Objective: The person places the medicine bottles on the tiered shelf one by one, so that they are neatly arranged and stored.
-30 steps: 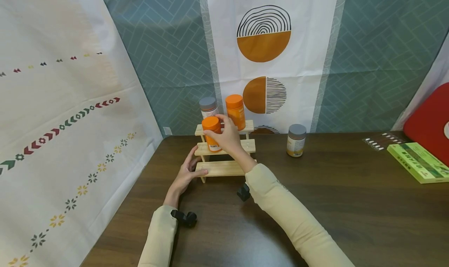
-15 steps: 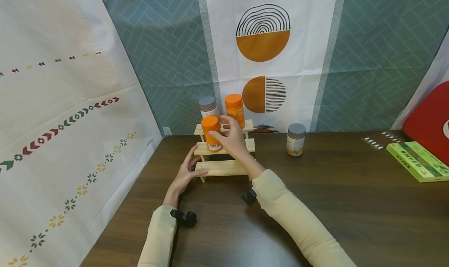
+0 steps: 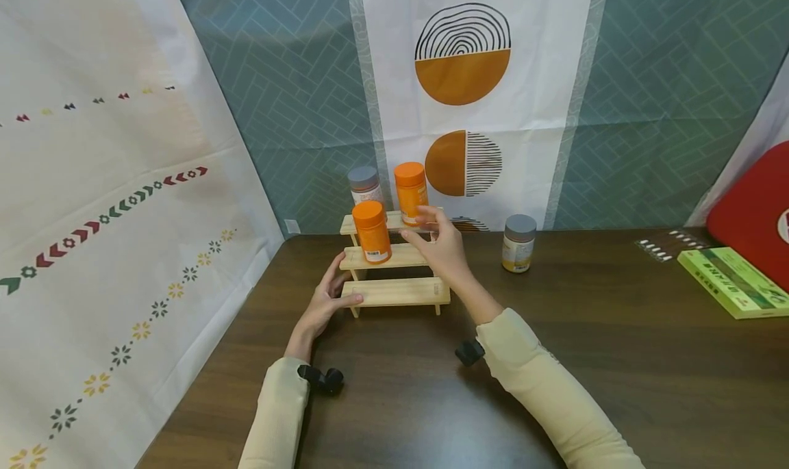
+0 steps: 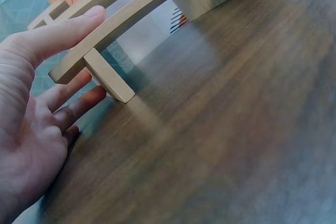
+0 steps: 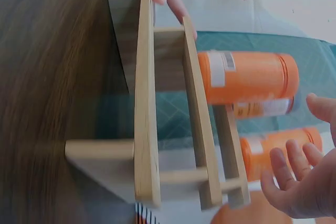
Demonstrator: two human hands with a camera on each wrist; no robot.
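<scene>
A three-step wooden display stand stands on the table. At its left end my left hand holds it, thumb on top of the lowest step and fingers at the side. An orange bottle stands upright at the left of the middle step. Behind it, the top step bears a grey-capped bottle, partly hidden, and a second orange bottle. My right hand is apart from the front orange bottle, holding nothing, its fingers spread in the right wrist view beside the rear orange bottle.
Right of the stand, another grey-capped bottle is on the dark wooden table. A green box and a red object lie at the far right. Patterned cloths hang behind and to the left.
My right hand has let go of the orange bottle on the middle step and drawn back to the right. The bottle stays there. My left hand keeps its hold on the stand.
</scene>
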